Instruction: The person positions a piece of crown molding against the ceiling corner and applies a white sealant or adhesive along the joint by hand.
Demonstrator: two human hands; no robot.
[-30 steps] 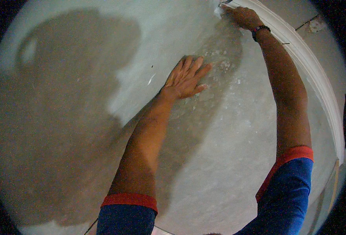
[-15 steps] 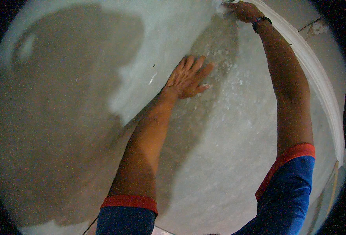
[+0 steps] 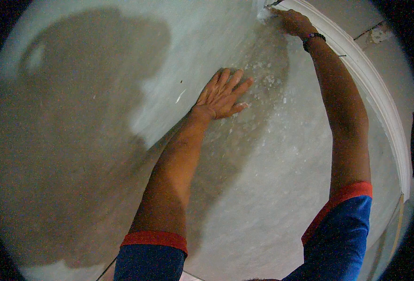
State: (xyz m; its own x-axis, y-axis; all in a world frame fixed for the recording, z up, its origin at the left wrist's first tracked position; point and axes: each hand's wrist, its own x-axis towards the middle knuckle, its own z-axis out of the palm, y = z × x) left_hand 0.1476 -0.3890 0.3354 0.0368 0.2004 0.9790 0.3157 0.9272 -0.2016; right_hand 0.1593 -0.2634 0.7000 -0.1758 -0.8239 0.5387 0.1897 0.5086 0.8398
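My left hand (image 3: pixel 222 95) lies flat against a pale plaster-like surface (image 3: pixel 282 201), its fingers spread and nothing in them. A little white residue shows on its thumb. Farther up and to the right, my right hand (image 3: pixel 295 23) reaches close to a white moulding (image 3: pixel 373 77). Its fingers are closed at a small whitish thing (image 3: pixel 264 15), whose kind I cannot make out. White flecks and crumbs (image 3: pixel 268 77) are scattered over the surface between the two hands.
The ribbed moulding curves down the right side, with a dark nail-like pin (image 3: pixel 342 55) beside my forearm. Beyond it is a grey surface with a crack and a chipped patch (image 3: pixel 381 35). Large shadows of my head and arms darken the left and middle.
My right hand has shifted slightly down and to the right near the moulding. The left hand stays pressed in nearly the same place.
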